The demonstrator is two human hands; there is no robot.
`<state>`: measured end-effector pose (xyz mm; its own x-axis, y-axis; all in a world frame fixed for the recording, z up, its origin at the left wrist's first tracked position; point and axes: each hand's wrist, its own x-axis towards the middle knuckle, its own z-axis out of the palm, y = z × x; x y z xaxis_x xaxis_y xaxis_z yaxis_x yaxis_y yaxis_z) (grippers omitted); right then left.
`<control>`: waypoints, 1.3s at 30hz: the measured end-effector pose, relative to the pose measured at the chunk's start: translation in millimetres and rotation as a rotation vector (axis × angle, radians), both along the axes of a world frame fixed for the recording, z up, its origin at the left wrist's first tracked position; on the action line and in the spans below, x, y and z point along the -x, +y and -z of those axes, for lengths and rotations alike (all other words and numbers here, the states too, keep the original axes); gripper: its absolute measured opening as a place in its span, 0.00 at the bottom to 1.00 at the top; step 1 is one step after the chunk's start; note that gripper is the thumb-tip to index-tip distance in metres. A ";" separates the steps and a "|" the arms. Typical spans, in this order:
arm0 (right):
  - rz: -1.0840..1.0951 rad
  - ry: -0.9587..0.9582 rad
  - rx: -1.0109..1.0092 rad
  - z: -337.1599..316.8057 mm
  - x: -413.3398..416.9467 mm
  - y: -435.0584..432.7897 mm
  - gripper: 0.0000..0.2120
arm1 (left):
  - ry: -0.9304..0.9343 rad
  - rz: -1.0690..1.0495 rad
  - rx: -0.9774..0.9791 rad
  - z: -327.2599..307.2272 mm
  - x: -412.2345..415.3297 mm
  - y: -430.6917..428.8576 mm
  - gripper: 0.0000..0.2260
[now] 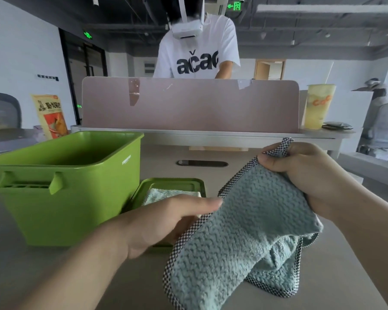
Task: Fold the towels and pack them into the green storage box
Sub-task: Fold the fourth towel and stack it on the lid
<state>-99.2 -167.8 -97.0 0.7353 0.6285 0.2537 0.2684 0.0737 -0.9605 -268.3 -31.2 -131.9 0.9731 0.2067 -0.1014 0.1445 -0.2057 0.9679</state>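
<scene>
While our right hand [311, 177] holds up one corner of the towel [240, 231], its fingers [276, 163] are curled tight on the checked trim there, with the thumb pressed against the cloth. Our left hand [166, 222] takes the same towel lower down on its left edge; the fingers lie close together and clamp the checked border, which runs in under the hand. The towel is a pale blue-green and hangs slanted between our two hands. Its lower end sags onto the bench [345, 276], and a second layer is doubled behind the front one.

To our left the green storage box [65, 198] stands upright and open on the bench, one handle facing us. Just beside it, on the right, its green lid [188, 183] lies flat. A second towel [173, 194] of the same colour rests on the lid, partly hidden by our left hand.

Across the bench we see a pink divider [188, 104], with a yellow drink cup [318, 106] at its right end. Behind it stands a person in a white T-shirt [197, 52].
</scene>
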 end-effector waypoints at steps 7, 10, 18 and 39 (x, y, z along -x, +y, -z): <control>-0.038 0.007 0.134 3.0 -11.7 16.5 0.04 | 0.111 -0.069 -0.108 -2.5 -12.6 -5.4 0.09; -0.097 0.093 0.215 13.4 -20.2 18.7 0.04 | 0.021 -0.142 0.037 12.7 -4.9 -3.1 0.07; -0.323 0.742 0.002 57.0 -12.1 22.2 0.22 | -0.342 -0.261 0.591 9.1 -4.4 2.6 0.11; -0.154 0.396 -0.262 50.2 10.7 24.5 0.25 | -0.418 -0.561 -0.041 29.5 -14.5 9.5 0.23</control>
<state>-109.9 -143.3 -147.3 0.7107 0.6900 0.1375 -0.1467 0.3365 -0.9302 -253.7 -21.8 -161.5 0.6741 0.6848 0.2769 -0.1429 -0.2469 0.9585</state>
